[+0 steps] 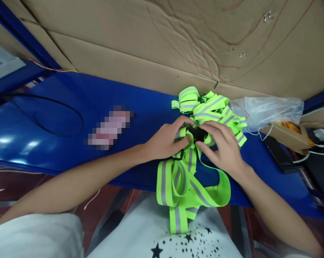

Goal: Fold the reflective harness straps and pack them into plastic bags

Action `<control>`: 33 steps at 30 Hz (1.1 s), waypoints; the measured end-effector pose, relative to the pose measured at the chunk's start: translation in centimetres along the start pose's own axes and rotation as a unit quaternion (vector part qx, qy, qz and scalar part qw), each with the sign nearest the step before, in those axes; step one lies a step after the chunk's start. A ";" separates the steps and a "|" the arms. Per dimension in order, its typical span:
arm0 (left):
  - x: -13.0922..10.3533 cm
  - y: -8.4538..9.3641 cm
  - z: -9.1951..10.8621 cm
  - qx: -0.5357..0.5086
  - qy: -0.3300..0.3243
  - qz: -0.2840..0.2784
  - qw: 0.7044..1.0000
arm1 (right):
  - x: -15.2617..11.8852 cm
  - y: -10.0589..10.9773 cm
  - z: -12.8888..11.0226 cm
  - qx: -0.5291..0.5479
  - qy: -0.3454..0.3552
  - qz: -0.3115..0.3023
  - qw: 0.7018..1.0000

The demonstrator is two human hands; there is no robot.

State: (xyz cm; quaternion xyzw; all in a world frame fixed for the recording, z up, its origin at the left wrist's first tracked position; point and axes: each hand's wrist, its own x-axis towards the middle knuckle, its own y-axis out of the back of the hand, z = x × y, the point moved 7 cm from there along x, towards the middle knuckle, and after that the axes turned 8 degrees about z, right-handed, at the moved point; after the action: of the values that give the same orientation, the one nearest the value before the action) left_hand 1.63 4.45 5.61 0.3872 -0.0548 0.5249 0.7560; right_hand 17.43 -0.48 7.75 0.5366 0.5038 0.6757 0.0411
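Observation:
Fluorescent yellow-green reflective straps point(164, 182) with grey stripes lie bunched at the blue table's front edge, and their loops hang down toward my lap. My left hand point(169, 141) has its thumb and fingers closed around a looped part of the strap. From the other side, my right hand point(223, 143) curls its fingers and thumb onto the same bundle. Between both hands sits a dark black part point(198, 134), whose kind I cannot make out. A black buckle point(178, 156) shows on the strap just below my left hand.
Behind my hands is a heap of more reflective straps point(215, 107), with a clear plastic bag point(269, 111) beside it. A black phone-like device point(280, 154) and an open cardboard box point(290, 134) stand right. Left are a blurred-out item point(110, 129) and a black cable point(82, 122).

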 end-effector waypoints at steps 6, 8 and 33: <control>-0.8 0.2 2.4 0.120 -0.210 0.039 0.970 | 0.1 1.2 1.0 -0.038 -0.056 0.037 0.997; -1.1 0.8 3.1 0.135 -0.269 0.071 0.951 | 0.2 1.6 0.7 -0.044 -0.049 0.036 0.997; -1.4 -1.5 2.3 0.087 -0.072 0.012 0.994 | -0.9 -1.5 -1.0 -0.177 0.032 -0.103 0.978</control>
State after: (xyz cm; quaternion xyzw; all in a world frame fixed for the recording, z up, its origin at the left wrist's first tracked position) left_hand 2.97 1.67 5.74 0.4874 -0.0677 0.5078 0.7071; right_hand 16.33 -0.86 6.16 0.4442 0.4294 0.7634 0.1885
